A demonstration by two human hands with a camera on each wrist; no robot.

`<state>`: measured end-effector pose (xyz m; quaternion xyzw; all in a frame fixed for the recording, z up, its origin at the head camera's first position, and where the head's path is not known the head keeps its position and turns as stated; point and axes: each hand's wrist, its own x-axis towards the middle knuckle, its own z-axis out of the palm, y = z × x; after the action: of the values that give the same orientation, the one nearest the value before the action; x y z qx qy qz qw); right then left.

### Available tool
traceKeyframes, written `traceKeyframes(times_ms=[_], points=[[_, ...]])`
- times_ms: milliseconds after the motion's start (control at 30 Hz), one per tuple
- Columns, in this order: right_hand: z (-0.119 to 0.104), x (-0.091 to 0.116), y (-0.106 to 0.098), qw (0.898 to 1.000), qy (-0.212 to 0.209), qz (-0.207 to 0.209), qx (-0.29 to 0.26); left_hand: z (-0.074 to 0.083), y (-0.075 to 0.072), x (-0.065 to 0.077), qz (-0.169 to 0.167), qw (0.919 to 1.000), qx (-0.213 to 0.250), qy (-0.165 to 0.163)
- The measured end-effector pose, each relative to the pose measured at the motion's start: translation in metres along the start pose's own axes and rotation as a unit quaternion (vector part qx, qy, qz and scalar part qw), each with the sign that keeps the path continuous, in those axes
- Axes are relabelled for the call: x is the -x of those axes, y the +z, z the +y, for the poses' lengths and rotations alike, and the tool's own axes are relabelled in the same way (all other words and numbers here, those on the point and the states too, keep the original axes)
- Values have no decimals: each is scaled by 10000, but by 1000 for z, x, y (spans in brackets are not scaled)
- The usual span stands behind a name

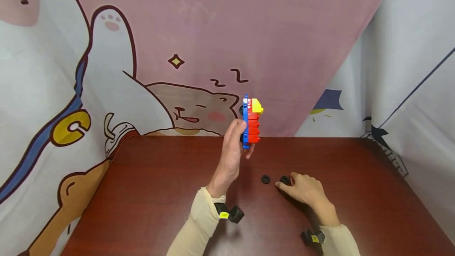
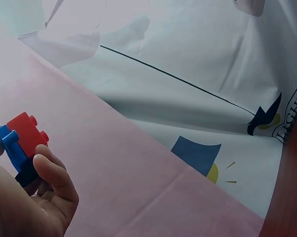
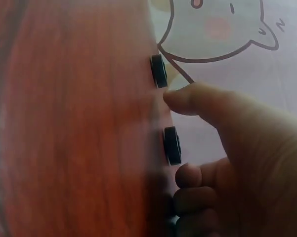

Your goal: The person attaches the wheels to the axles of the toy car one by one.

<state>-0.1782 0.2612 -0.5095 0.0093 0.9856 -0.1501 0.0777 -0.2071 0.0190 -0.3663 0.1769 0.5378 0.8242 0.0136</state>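
- Holds a toy block vehicle (image 1: 253,126) on end in the left hand (image 1: 231,149), above the table (image 1: 160,200), with fingers clamped around its blue base (image 1: 246,106).
- Shows red blocks and a yellow block (image 1: 256,106) along one side of the base; in the left wrist view, appears only partly, near the left edge.
- Carries a mounted wheel (image 1: 241,110) on the opposite side, seen edge-on; lower down, disappears behind the hand, so cannot count the rest.
- Reaches with the right hand (image 1: 305,189) around a near wheel (image 1: 285,179) on the table, with thumb and fingers apart; cannot make out any contact.
- Includes another loose wheel (image 1: 266,179) just left, fully visible from above.
- Darkens beneath the lower fingers in the right wrist view, too blurred to identify.
- Runs out of the head view at both sleeves (image 1: 199,224).
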Motion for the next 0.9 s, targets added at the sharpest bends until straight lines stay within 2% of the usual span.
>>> traceKeyframes(times_ms=[200, 400, 567, 767, 900], points=[[-3, 0, 2, 9998, 137, 145, 16, 0, 3, 2, -77, 9999, 10, -136], [-4, -3, 6, 9988, 167, 464, -33, -2, 5, 2, -97, 9998, 54, -188], [-6, -8, 7, 9974, 276, 603, -298, -1, 4, 2, -233, 9996, 164, -86], [-11, -8, 5, 9949, 521, 464, -727, -2, 4, 2, -389, 9989, 216, -128], [-18, -5, -2, 9910, 546, 798, -930, -2, 6, 2, -356, 9991, 102, -204]])
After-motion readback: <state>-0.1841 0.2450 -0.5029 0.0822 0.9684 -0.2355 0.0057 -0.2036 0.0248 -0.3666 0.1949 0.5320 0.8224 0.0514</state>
